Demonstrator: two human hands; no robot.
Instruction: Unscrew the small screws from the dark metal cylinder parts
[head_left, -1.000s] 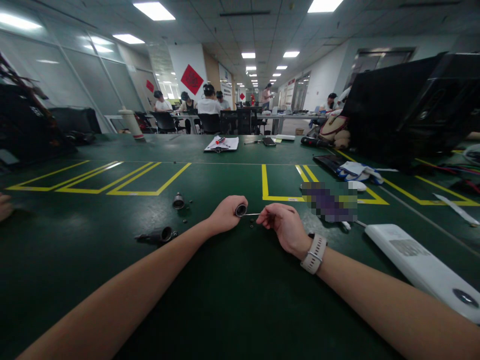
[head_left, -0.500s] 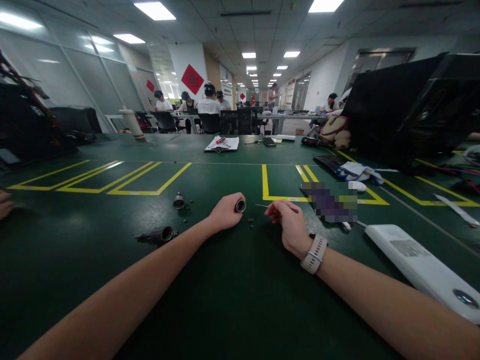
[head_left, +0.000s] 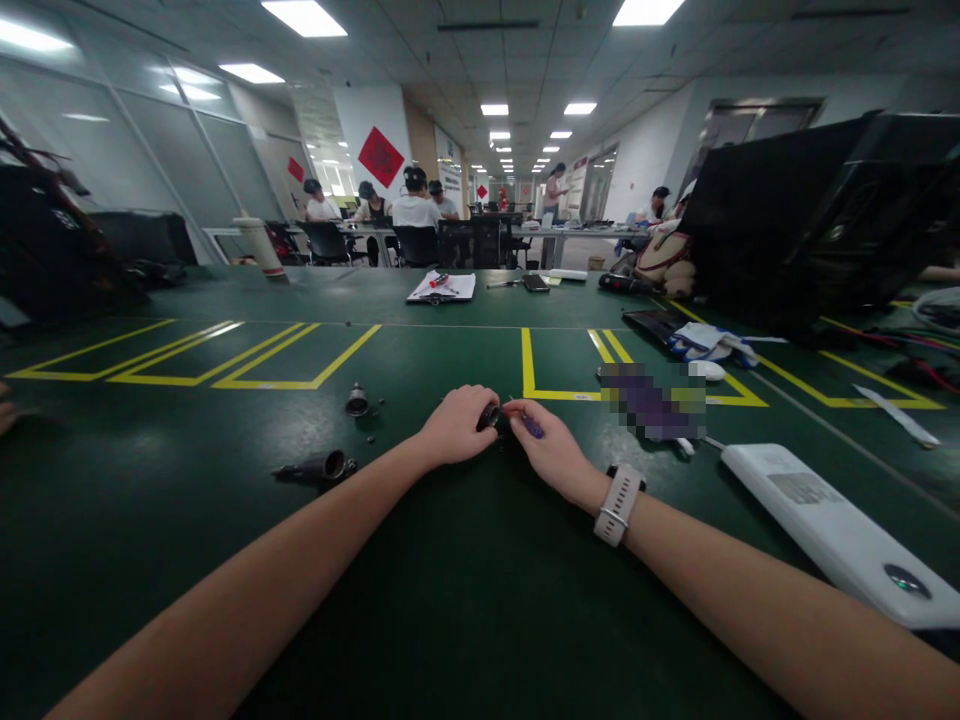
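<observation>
My left hand (head_left: 457, 428) is closed around a dark, hollow cylindrical metal part (head_left: 489, 416), its open end towards the right. Close beside it, my right hand (head_left: 551, 445) pinches a small screwdriver with a purple handle (head_left: 533, 427). The thin shaft points up and left near the cylinder's mouth; whether it touches cannot be made out. Tiny dark pieces lie under the hands, mostly hidden. Left of my left hand stand a small metal collar (head_left: 358, 401) and, lying on its side, a dark hollow housing with a pointed end (head_left: 315, 467). Tiny parts (head_left: 371, 440) lie near them.
The green table (head_left: 420, 600) carries yellow tape outlines. To the right are a pixelated purple object (head_left: 649, 402), a white power bank (head_left: 832, 530), a white mouse (head_left: 706, 371) and gloves (head_left: 712, 343). A clipboard (head_left: 441, 288) lies farther back. Another person's hand (head_left: 6, 408) shows at the left edge.
My right hand has moved left with the screwdriver, up to the cylindrical part. My left hand has turned the part's mouth from facing me towards the right.
</observation>
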